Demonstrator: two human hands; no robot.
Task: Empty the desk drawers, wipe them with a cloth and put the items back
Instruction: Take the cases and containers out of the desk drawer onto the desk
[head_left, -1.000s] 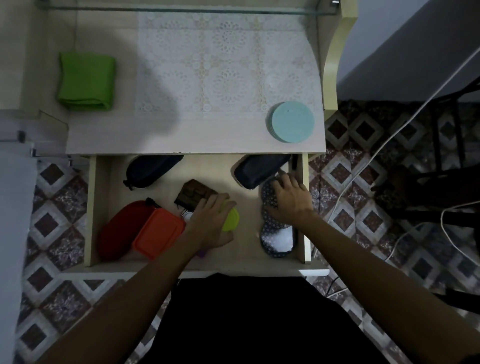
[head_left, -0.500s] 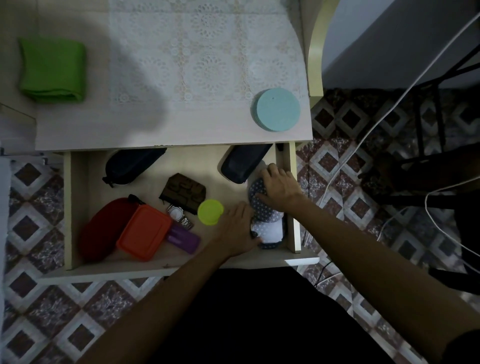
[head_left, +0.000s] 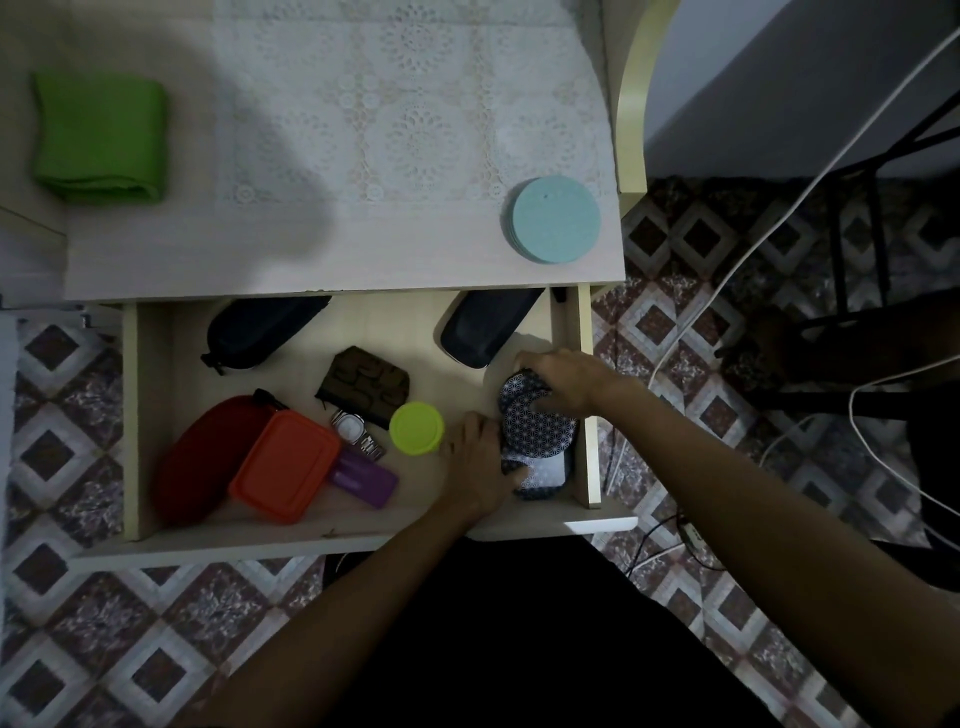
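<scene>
The open drawer (head_left: 130, 415) holds a red pouch (head_left: 200, 457), an orange box (head_left: 283, 465), a purple case (head_left: 363, 478), a watch (head_left: 353, 428), a brown wallet (head_left: 366, 384), a lime round lid (head_left: 416, 428) and two dark cases (head_left: 260, 330) (head_left: 483, 327). At the drawer's right end lies a dark patterned pouch (head_left: 540, 428). My left hand (head_left: 480, 462) grips its near left edge. My right hand (head_left: 563, 379) grips its far end. A folded green cloth (head_left: 101, 137) lies on the desktop's far left.
A pale blue round disc (head_left: 556, 219) sits on the desktop near its right front corner, on a lace mat (head_left: 405, 104). White cables (head_left: 727, 291) and a black metal frame (head_left: 852, 249) stand on the patterned floor to the right.
My left hand left the lime lid and moved right onto the patterned pouch. My right hand stayed on the pouch's far end, and the pouch is now bunched up between both hands.
</scene>
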